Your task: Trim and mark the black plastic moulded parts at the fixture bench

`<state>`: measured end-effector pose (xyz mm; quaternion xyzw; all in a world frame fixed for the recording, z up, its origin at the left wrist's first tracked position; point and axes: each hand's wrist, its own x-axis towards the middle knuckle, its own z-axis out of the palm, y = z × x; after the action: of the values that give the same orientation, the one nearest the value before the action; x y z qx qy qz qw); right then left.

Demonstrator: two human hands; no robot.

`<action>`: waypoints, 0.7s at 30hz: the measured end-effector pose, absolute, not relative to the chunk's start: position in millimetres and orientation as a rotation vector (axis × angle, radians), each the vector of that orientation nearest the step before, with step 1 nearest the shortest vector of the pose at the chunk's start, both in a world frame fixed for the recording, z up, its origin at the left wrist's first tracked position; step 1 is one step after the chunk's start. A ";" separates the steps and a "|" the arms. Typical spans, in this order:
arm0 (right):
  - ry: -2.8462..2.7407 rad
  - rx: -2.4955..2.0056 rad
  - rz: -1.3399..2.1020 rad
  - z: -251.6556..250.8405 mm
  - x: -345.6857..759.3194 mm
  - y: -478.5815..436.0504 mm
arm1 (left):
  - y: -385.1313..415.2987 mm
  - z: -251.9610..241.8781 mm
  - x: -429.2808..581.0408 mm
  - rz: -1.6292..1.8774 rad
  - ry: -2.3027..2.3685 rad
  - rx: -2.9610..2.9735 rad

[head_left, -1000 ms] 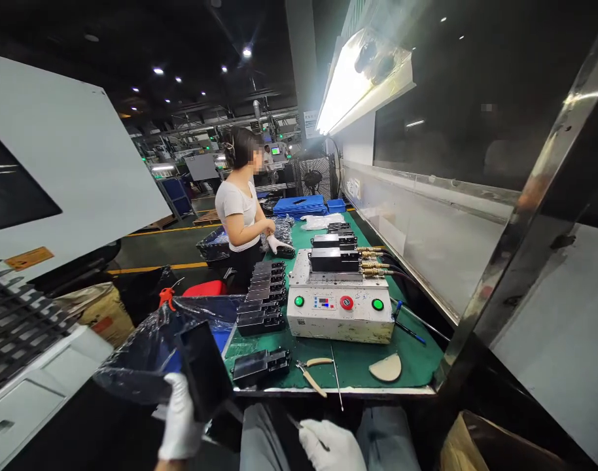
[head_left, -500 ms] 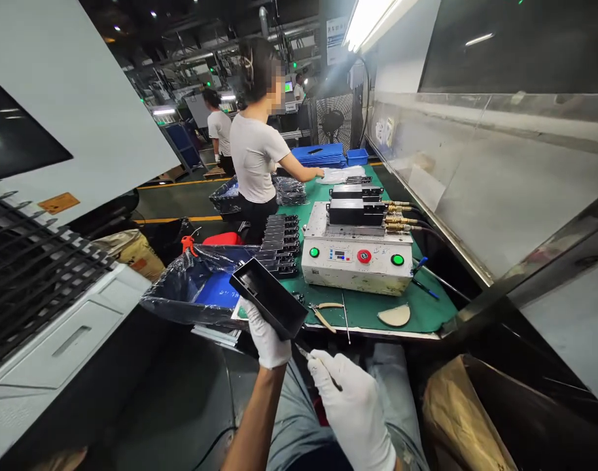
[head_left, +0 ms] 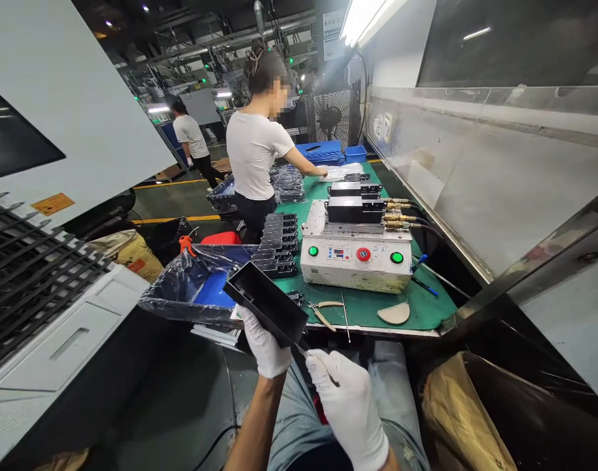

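Observation:
My left hand (head_left: 262,343), in a white glove, grips a long black plastic tray-shaped part (head_left: 265,303) from below, holding it tilted over the front edge of the green bench mat (head_left: 368,307). My right hand (head_left: 345,399), also gloved, is closed around a thin metal tool (head_left: 306,353) whose tip sits at the part's lower right end. Both hands hover above my lap, just short of the bench.
A white test box with green and red buttons (head_left: 355,256) stands mid-bench, a row of black parts (head_left: 278,243) to its left. Pliers (head_left: 321,313) lie at the front. A blue bin in plastic (head_left: 201,288) sits left. A person in a white shirt (head_left: 254,163) works farther along.
My left hand has brought the black part up from the low left to the bench front, and my right hand with the tool has risen to meet it. The view has tilted down.

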<state>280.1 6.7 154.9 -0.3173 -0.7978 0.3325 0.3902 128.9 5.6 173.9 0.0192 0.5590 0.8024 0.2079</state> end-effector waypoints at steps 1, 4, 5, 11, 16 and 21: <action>-2.028 -0.805 0.854 153.2 279.7 7.4 | 5.5 172.0 128.7 2.260 1.563 0.036; -2.023 -0.803 0.854 148.8 278.2 9.3 | 5.2 163.1 125.5 2.313 1.604 0.104; -2.022 -0.802 0.854 147.9 277.5 9.8 | 4.9 160.3 124.1 2.304 1.634 0.161; -2.034 -0.820 0.802 144.3 275.0 11.6 | 2.3 159.2 123.6 2.285 1.625 0.014; -2.022 -0.953 0.745 132.9 276.2 25.9 | -0.6 167.4 132.1 2.281 1.495 -0.142; -2.030 -0.922 0.757 135.4 291.2 48.2 | -2.6 176.7 137.0 2.179 1.245 -0.215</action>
<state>291.2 48.2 135.4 -0.3616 -0.7963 0.2970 0.3833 137.0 -2.6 176.7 -0.0814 0.4707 0.8234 0.3064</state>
